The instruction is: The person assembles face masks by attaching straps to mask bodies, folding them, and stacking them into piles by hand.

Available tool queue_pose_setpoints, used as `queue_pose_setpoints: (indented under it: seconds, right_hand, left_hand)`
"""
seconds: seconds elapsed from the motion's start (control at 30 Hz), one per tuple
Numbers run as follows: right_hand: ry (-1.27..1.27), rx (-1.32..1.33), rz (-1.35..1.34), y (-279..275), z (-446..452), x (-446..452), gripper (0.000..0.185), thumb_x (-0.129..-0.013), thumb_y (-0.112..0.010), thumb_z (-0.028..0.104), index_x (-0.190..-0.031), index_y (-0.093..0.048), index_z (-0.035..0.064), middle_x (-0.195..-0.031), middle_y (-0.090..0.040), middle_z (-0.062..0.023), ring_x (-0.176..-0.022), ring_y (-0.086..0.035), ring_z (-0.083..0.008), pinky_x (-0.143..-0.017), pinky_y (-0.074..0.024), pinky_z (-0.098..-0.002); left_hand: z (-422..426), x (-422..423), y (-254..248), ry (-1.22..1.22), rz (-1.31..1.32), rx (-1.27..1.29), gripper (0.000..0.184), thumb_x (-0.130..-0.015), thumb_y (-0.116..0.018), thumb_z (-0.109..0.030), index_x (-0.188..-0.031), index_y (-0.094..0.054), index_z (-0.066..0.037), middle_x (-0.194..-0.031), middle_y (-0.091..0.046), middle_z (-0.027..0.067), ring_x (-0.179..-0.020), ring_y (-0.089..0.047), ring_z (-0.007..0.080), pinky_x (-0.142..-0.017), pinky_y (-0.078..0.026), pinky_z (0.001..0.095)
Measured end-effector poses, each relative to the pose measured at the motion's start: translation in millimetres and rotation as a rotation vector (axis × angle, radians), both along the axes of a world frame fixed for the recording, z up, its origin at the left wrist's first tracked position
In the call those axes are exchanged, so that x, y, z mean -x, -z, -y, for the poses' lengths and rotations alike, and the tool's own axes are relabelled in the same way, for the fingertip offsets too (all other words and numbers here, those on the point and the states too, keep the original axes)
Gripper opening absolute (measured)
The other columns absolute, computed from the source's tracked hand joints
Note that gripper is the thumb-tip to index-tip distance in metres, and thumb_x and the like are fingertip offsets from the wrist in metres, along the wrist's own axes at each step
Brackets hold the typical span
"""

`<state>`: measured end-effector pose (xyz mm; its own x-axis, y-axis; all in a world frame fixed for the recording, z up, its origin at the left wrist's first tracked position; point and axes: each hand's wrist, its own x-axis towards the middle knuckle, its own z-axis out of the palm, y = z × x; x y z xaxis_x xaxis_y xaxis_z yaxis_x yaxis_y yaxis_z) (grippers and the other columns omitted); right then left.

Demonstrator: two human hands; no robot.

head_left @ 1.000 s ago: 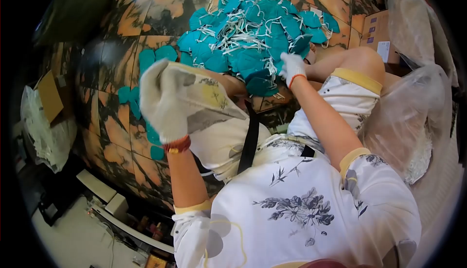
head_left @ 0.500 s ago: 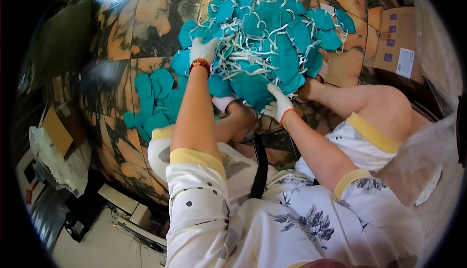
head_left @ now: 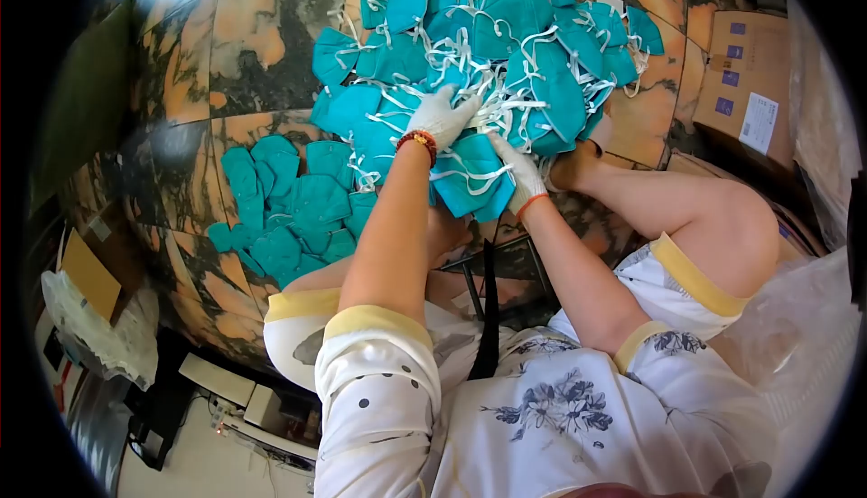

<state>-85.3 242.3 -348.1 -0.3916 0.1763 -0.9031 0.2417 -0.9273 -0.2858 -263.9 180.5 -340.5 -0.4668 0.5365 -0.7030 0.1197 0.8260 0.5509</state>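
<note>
A glossy tiled floor in orange and dark marbled stone [head_left: 262,37] fills the upper frame, with a bright reflection at upper left. At upper centre sits a broad pile of teal fabric masks with white straps [head_left: 497,33]; left of centre lies a smaller heap of teal pieces [head_left: 312,200] showing no straps. A brown cardboard box with a white label [head_left: 730,74] stands at upper right, and cloudy clear plastic [head_left: 804,335] below it. Mid-frame, the white-gloved left hand [head_left: 442,117] rests over the pile's straps, fingers partly spread; whether it pinches one cannot be told. The white-gloved right hand [head_left: 522,177] lies along the right edge of the pile's nearest mask [head_left: 465,189], its fingers' closure hidden. Good handling probably means supporting that mask's body and easing tangled straps apart singly, without tugging.
</note>
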Motion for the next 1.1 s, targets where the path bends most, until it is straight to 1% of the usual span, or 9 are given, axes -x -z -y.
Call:
queue_pose_setpoints:
  seconds: [0.23, 0.37, 0.53, 0.67, 0.77, 0.83, 0.93, 1.03, 1.1]
  right_hand:
    - [-0.123, -0.261, 0.055, -53.6, 0.2, 5.1, 0.048, -0.080, -0.078, 0.021, -0.122, -0.065, 0.0016, -0.116, -0.067, -0.0068, -0.100, -0.062, -0.0182, -0.084, -0.0497, -0.0340]
    - [-0.173, -0.494, 0.039, -112.8, 5.8, -5.2, 0.051, -0.078, -0.080, 0.025, -0.118, -0.066, -0.0029, -0.113, -0.068, -0.0099, -0.097, -0.063, -0.0207, -0.084, -0.0495, -0.0349]
    - [-0.358, -0.928, -0.099, -171.4, 6.2, -35.6, 0.038, -0.077, -0.078, 0.024, -0.104, -0.072, -0.0012, -0.100, -0.074, -0.0155, -0.092, -0.069, -0.0238, -0.080, -0.0518, -0.0345]
    - [-0.538, -1.077, -0.228, -230.9, 4.3, -68.2, 0.032, -0.079, -0.078, 0.012, -0.107, -0.069, -0.0013, -0.104, -0.073, -0.0072, -0.091, -0.067, -0.0138, -0.080, -0.0530, -0.0309]
    - [-0.382, -1.242, -0.396, -256.8, 17.4, -92.8, 0.038, -0.075, -0.077, 0.012, -0.108, -0.065, -0.0008, -0.097, -0.074, -0.0106, -0.089, -0.071, -0.0217, -0.080, -0.0551, -0.0332]
    - [-0.359, -1.054, -0.485, -298.0, 34.2, -118.3, 0.039, -0.078, -0.076, 0.007, -0.112, -0.060, -0.0010, -0.105, -0.072, -0.0110, -0.090, -0.071, -0.0188, -0.082, -0.0568, -0.0312]
    - [-0.417, -0.925, -0.583, -310.7, 53.3, -157.0, 0.042, -0.080, -0.075, 0.011, -0.117, -0.060, -0.0010, -0.108, -0.070, -0.0119, -0.095, -0.070, -0.0210, -0.083, -0.0565, -0.0331]
    - [-0.736, -1.511, -0.430, -326.0, 66.4, -185.9, 0.039, -0.082, -0.072, 0.023, -0.115, -0.065, 0.0051, -0.109, -0.070, -0.0155, -0.097, -0.068, -0.0343, -0.083, -0.0542, -0.0419]
    - [-0.880, -1.563, -0.390, -325.3, 60.4, -196.2, 0.038, -0.082, -0.072, 0.026, -0.115, -0.065, 0.0075, -0.110, -0.069, -0.0160, -0.098, -0.067, -0.0358, -0.084, -0.0535, -0.0419]
  left_hand:
    - [0.8, -37.5, -45.9, -0.079, -0.155, -0.141, 0.073, -0.094, -0.056, -0.049, -0.143, -0.048, 0.005, -0.115, -0.068, 0.0287, -0.104, -0.067, 0.0387, -0.090, -0.052, 0.0395]
    - [2.6, -69.2, -122.5, -0.217, -0.216, -0.193, 0.073, -0.093, -0.057, -0.050, -0.144, -0.047, 0.002, -0.138, -0.051, 0.0346, -0.123, -0.055, 0.0442, -0.104, -0.045, 0.0442]
    - [23.5, -100.9, -167.8, -0.280, -0.312, -0.378, 0.066, -0.095, -0.057, -0.044, -0.138, -0.050, 0.006, -0.126, -0.057, 0.0352, -0.116, -0.056, 0.0469, -0.099, -0.045, 0.0470]
    - [43.5, -146.3, -236.4, -0.409, -0.422, -0.529, 0.062, -0.096, -0.059, -0.038, -0.141, -0.046, 0.003, -0.124, -0.053, 0.0344, -0.114, -0.054, 0.0479, -0.099, -0.045, 0.0475]
    - [65.5, -175.8, -268.1, -0.466, -0.268, -0.772, 0.058, -0.095, -0.061, -0.029, -0.140, -0.046, 0.004, -0.126, -0.053, 0.0303, -0.113, -0.053, 0.0445, -0.099, -0.044, 0.0466]
    - [84.1, -210.1, -290.9, -0.508, -0.422, -0.760, 0.057, -0.095, -0.061, -0.022, -0.143, -0.042, 0.003, -0.126, -0.053, 0.0251, -0.118, -0.049, 0.0393, -0.104, -0.038, 0.0448]
    - [111.6, -255.0, -311.4, -0.584, -0.372, -0.801, 0.055, -0.096, -0.061, -0.019, -0.143, -0.042, 0.002, -0.125, -0.052, 0.0216, -0.119, -0.048, 0.0368, -0.105, -0.037, 0.0439]
    - [134.7, -282.9, -301.5, -0.566, -0.303, -0.837, 0.054, -0.095, -0.060, -0.016, -0.143, -0.043, 0.002, -0.125, -0.053, 0.0229, -0.118, -0.050, 0.0364, -0.104, -0.038, 0.0442]
    - [145.8, -294.5, -301.6, -0.485, -0.365, -0.816, 0.050, -0.095, -0.061, -0.014, -0.139, -0.045, 0.003, -0.122, -0.056, 0.0220, -0.111, -0.055, 0.0333, -0.098, -0.043, 0.0418]
